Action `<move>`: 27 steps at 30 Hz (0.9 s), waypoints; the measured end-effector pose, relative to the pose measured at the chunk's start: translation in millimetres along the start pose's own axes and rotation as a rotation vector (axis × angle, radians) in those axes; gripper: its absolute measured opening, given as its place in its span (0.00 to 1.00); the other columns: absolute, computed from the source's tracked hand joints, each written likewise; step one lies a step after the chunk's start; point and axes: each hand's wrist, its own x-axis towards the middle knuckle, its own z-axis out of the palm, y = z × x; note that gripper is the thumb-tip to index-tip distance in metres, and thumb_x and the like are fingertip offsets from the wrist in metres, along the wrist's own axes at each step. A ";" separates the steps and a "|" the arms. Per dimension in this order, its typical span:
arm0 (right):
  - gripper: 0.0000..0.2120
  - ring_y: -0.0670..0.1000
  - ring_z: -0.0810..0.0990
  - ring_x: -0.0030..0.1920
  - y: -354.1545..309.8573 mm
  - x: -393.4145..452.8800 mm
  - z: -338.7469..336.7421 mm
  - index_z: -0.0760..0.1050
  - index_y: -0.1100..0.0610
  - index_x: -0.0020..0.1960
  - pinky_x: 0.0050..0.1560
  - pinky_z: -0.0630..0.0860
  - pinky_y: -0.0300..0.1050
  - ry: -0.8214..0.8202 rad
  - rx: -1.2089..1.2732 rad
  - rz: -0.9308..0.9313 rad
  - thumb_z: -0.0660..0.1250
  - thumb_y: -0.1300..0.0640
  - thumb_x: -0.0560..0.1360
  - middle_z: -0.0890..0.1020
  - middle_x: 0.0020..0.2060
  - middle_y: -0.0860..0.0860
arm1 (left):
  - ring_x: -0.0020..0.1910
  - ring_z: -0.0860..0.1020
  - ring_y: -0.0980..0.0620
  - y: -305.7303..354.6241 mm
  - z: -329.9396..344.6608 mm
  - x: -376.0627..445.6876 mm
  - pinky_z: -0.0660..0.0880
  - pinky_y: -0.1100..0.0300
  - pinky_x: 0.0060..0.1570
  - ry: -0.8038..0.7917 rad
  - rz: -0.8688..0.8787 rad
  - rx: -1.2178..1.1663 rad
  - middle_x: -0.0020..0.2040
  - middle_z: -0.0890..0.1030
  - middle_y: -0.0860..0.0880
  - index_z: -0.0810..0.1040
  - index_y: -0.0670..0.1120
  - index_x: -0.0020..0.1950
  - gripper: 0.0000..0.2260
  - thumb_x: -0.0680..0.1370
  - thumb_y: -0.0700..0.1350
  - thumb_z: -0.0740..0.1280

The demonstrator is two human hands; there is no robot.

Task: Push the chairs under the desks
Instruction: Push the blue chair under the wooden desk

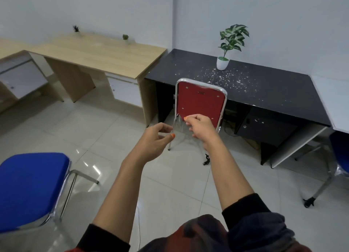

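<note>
A red chair (200, 102) with a chrome frame stands with its seat tucked under the black desk (273, 89), its back facing me. Both my arms reach out toward it. My left hand (154, 138) hovers in front of the chair's lower left leg with loosely curled fingers and holds nothing. My right hand (200, 127) hangs before the bottom of the red backrest, fingers loosely bent, also with nothing in it. A blue chair (30, 189) stands on the floor at my near left, away from the wooden desk (105, 53).
A potted plant (224, 61) and white flecks lie on the black desk. Another blue chair (340, 153) shows at the right edge beside a white desk (332, 93). Two tiny plants stand on the wooden desk. A small black object (206, 160) lies on the tiled floor.
</note>
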 end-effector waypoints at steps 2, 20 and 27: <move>0.05 0.48 0.77 0.46 2.6 -26.7 25.9 0.79 0.54 0.47 0.49 0.73 0.44 -0.042 -0.008 0.023 0.68 0.54 0.79 0.81 0.45 0.49 | 0.52 0.80 0.59 -17.7 -15.4 -32.5 0.77 0.62 0.48 0.025 -0.028 -0.025 0.60 0.79 0.55 0.77 0.50 0.62 0.11 0.81 0.48 0.67; 0.04 0.43 0.74 0.44 60.2 -190.0 94.4 0.78 0.54 0.46 0.60 0.74 0.49 -0.171 -0.116 0.100 0.68 0.55 0.79 0.79 0.44 0.46 | 0.52 0.80 0.56 -88.3 -60.1 -222.3 0.76 0.63 0.47 0.211 -0.164 -0.113 0.58 0.79 0.55 0.78 0.50 0.62 0.10 0.81 0.48 0.67; 0.04 0.40 0.75 0.46 60.2 -235.3 109.1 0.79 0.54 0.50 0.60 0.74 0.47 -0.307 -0.122 0.014 0.67 0.55 0.80 0.79 0.46 0.44 | 0.52 0.78 0.59 -78.9 -61.1 -282.2 0.75 0.61 0.48 0.351 -0.188 -0.096 0.57 0.78 0.56 0.77 0.50 0.63 0.11 0.81 0.49 0.67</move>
